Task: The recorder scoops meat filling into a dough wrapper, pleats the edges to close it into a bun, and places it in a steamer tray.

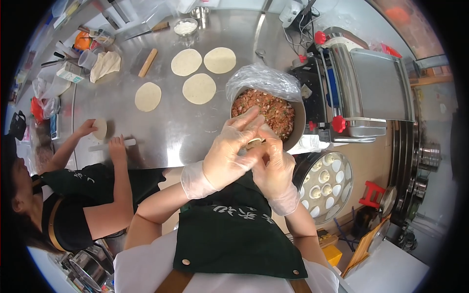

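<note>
Both my hands wear clear plastic gloves and meet in front of the bowl of minced filling point(300, 115). Between their fingers is a small piece of pale dough point(255, 142), mostly hidden. My left hand point(227, 151) curls its fingers around it from the left. My right hand point(274, 168) pinches at it from the right. Reddish minced filling point(266, 108) with white and green bits lies in the bowl, and a crumpled plastic sheet point(264, 80) covers its far rim. Several round dough wrappers point(199, 89) lie flat on the steel table point(168, 129), left of the bowl.
At left, a co-worker's hands point(117, 144) hold a white rolling pin point(112, 145) and a dough round point(99, 129). A dough machine point(373, 83) with red knobs stands at right. Below it, a round tray point(337, 207) holds several pieces on white papers. A wooden rolling pin point(147, 62) lies farther back.
</note>
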A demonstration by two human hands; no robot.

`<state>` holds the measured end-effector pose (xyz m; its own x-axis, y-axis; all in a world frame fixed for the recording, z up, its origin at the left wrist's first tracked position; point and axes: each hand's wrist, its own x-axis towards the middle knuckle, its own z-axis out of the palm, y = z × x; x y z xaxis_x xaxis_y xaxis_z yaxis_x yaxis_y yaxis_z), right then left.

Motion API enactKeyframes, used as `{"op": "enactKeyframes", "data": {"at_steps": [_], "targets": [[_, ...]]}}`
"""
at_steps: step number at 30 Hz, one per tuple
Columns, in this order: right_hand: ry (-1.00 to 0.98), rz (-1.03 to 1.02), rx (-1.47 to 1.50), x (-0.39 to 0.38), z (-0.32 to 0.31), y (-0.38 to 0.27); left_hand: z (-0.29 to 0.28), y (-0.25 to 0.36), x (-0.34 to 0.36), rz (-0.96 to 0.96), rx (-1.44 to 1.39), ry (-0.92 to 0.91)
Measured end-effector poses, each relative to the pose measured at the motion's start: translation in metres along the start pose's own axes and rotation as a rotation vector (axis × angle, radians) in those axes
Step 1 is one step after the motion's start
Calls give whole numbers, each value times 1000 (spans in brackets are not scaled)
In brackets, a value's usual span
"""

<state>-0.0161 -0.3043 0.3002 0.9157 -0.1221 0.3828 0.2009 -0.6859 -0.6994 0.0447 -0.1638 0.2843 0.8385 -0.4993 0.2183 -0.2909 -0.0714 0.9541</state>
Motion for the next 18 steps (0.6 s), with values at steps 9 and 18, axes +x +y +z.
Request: {"op": "enactKeyframes", "data": {"at_steps": [9,18], "targets": [[33,253,428,4,-5,-12,28,-21,0,-278,-1046,237],[54,-169,102,1,-21,10,17,-9,10,-515,-1067,53]]}}
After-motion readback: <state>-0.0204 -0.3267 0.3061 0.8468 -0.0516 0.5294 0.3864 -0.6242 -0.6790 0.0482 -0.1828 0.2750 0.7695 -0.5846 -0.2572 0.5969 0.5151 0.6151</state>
